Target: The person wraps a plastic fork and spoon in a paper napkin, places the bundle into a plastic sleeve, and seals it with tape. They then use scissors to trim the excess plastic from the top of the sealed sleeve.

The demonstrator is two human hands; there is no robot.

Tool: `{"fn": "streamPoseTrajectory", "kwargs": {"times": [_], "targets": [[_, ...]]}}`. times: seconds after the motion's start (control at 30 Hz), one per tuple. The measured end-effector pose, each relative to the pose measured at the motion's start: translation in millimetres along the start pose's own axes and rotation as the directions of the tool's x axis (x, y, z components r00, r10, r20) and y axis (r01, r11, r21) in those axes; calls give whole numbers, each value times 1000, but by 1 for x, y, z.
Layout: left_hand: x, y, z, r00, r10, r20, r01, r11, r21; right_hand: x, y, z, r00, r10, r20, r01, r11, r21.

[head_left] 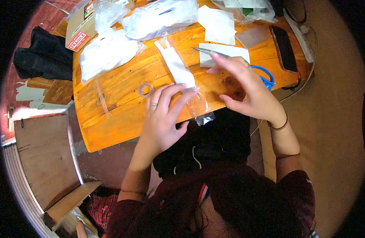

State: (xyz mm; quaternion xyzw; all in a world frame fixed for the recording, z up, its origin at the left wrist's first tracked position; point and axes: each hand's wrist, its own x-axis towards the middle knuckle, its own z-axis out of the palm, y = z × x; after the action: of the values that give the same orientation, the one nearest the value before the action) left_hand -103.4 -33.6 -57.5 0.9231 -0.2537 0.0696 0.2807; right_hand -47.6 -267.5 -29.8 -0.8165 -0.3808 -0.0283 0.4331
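Head view: a slim white item in a clear plastic sleeve (175, 65) lies flat on the orange-brown wooden table (123, 127), slanting toward the near edge, where the sleeve's loose transparent end hangs slightly over. The left hand (162, 115), wearing a ring, rests its fingertips on the lower part of the white item; its fingers are loosely extended and the thumb stands apart, so it presses rather than grasps. To the right, the right hand (250, 89) is raised with fingers and thumb spread, gripping nothing visible. It partly covers the blue-handled scissors (265, 76), whose blades point left across a white card (206, 60); whether the hand touches them, I cannot tell. Just beside the left fingers sits a roll of clear tape (146, 90). Farther out, white-filled plastic bags (111, 55) line the far side near a cardboard box (83, 27) with a red FRAGILE label. White paper (217, 25) lies beyond the card, and a dark phone (283, 48) lies at the table's right.
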Motion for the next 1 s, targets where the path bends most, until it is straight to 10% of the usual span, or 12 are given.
{"fn": "streamPoseTrajectory", "kwargs": {"times": [0.53,1.0], "targets": [[-10,-8,36,944,114,-308,-128,991,-25,-13,28,34,982,-185,-44,183,982,-46],[5,-1,41,883,-412,-226,200,766,-611,-10,10,60,966,234,-111,-159,874,458]]}}
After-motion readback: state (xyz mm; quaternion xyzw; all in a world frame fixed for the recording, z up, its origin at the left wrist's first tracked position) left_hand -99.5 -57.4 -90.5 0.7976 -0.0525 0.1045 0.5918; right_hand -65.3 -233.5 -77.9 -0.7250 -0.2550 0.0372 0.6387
